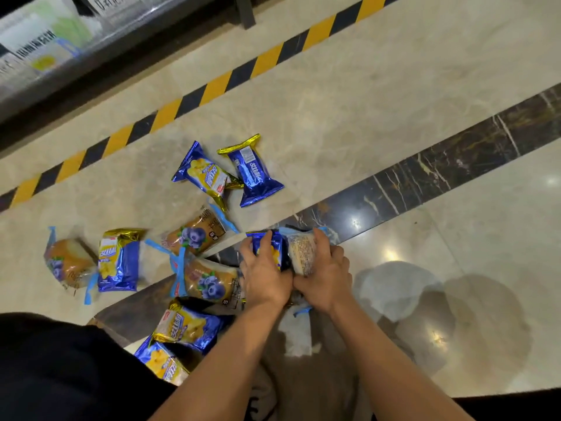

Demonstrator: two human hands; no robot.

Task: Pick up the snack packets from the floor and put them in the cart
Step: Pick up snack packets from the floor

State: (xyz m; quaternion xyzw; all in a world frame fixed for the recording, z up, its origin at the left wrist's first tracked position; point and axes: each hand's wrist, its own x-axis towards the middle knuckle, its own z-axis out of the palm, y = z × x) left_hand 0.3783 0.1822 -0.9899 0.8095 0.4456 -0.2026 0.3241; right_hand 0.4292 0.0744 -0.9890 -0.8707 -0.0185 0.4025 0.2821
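Several snack packets lie scattered on the marble floor (pixel 349 123). My left hand (pixel 265 275) grips a blue-and-yellow packet (pixel 277 247). Right beside it, my right hand (pixel 326 276) grips a clear bread packet (pixel 302 252); the two packets touch. Two blue foil packets (pixel 253 171) (pixel 205 174) lie farther out. Clear blueberry bread packets (pixel 195 233) (pixel 209 281) (pixel 68 264) and a blue packet (pixel 118 261) lie to the left. Two more blue-and-yellow packets (pixel 188 326) (pixel 164 364) lie near my body. No cart is in view.
A yellow-and-black hazard stripe (pixel 212 86) runs diagonally across the floor in front of a store shelf (pixel 45 47) at the top left. A dark marble band (pixel 440 174) crosses the floor. My dark clothing (pixel 60 369) fills the bottom left.
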